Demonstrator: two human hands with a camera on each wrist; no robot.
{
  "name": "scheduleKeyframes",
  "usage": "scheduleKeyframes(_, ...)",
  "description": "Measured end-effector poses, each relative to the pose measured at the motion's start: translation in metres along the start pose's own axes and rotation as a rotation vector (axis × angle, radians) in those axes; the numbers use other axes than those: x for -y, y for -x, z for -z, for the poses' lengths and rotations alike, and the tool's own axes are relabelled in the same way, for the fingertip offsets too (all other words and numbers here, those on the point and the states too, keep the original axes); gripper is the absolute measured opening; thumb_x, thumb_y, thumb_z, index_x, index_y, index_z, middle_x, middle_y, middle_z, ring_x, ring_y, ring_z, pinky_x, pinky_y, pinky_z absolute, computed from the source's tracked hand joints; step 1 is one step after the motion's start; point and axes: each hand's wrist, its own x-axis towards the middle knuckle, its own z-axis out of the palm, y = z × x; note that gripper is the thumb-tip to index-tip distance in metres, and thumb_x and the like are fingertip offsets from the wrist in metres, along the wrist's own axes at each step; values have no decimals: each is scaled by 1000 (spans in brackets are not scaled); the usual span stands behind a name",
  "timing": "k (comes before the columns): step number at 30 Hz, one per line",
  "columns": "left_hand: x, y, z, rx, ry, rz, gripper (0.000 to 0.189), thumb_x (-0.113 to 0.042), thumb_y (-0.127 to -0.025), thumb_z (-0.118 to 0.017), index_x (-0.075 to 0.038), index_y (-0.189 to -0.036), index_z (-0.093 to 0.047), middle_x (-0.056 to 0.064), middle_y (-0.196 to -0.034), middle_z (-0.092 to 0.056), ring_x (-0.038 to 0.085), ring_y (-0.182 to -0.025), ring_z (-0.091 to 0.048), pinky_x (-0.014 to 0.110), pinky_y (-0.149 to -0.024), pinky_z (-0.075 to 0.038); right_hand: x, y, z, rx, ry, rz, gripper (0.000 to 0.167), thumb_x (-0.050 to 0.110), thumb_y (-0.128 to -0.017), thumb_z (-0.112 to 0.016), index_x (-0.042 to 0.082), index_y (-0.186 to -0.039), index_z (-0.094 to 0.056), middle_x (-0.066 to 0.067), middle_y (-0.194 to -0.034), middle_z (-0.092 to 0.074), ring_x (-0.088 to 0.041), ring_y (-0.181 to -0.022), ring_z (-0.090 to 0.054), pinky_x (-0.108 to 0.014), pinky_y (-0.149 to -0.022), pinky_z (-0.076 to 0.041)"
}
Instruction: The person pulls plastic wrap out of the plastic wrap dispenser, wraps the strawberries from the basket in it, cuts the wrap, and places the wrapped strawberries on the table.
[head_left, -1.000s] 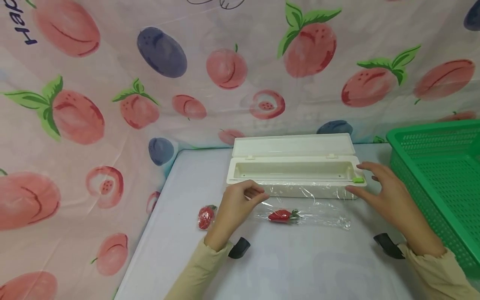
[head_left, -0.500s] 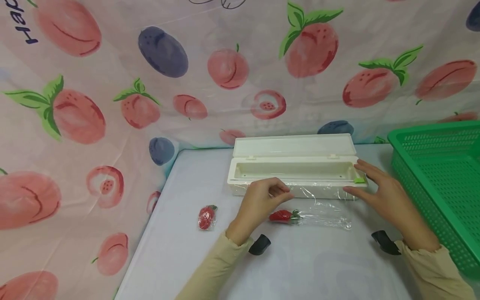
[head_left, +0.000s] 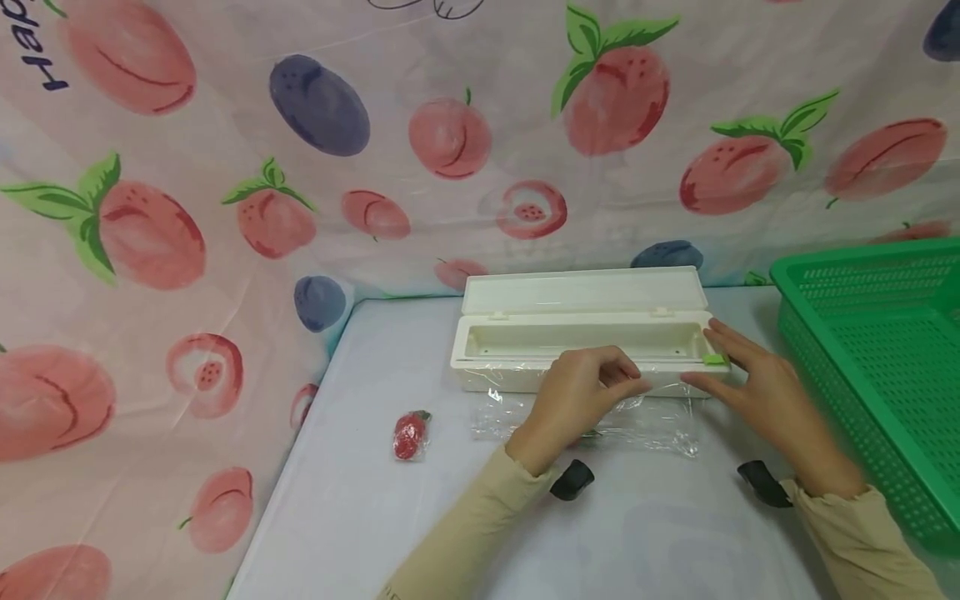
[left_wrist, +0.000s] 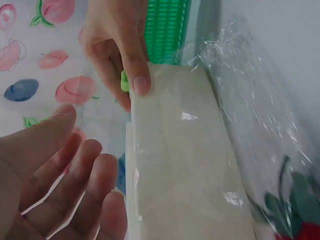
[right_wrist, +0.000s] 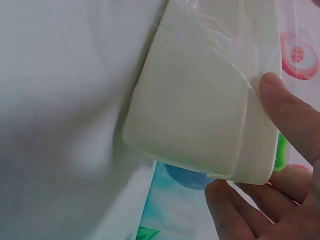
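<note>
A white cling film dispenser (head_left: 480, 379) stands with its lid (head_left: 585, 292) raised at the back. My right hand (head_left: 768, 400) grips its right end, the thumb on the front edge and the fingers round the end, beside the green slider (head_left: 714, 359). My left hand (head_left: 581, 396) is over the front edge, fingers loosely bent with nothing in them. Clear cling film (head_left: 660, 433) runs down the front onto the table. In the left wrist view, a strawberry's leaves (left_wrist: 300, 200) show beside the film; in the head view my left arm hides most of that strawberry.
A film-wrapped strawberry (head_left: 409, 435) lies on the white table (head_left: 337, 517) to the left. On the right stands a green plastic basket (head_left: 862, 252). Behind and to the left hangs a fruit-printed cloth (head_left: 247, 100).
My left hand has moved right along the dispenser's front edge, its arm now covering most of the strawberry by the film. My right hand has shifted slightly in at the dispenser's end.
</note>
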Motion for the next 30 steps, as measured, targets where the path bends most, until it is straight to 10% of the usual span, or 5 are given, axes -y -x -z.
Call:
scheduleKeyframes(14, -16, -31, -28, 5, -176, -147, 16, -33, -88, -75, -21, -98, -74, -16, -83, -70, -15, -72, -53, 2, -70, -38, -4, 0, -1, -38, 36, -13, 75, 29, -81, -83, 1, -142, -51, -23, -147, -46, -58, -118, -50, -64, -81, -47)
scheduleKeyframes(30, -32, -61, -51, 75, -458, -171, 34, -41, -90, -71, -25, -120, -72, -12, -112, -70, 1, -103, -62, 10, -83, -48, -8, 3, 0, -71, 28, 20, 67, 21, -80, -84, 1, -138, -56, -21, -143, -50, -56, -114, -54, -64, -75, -51)
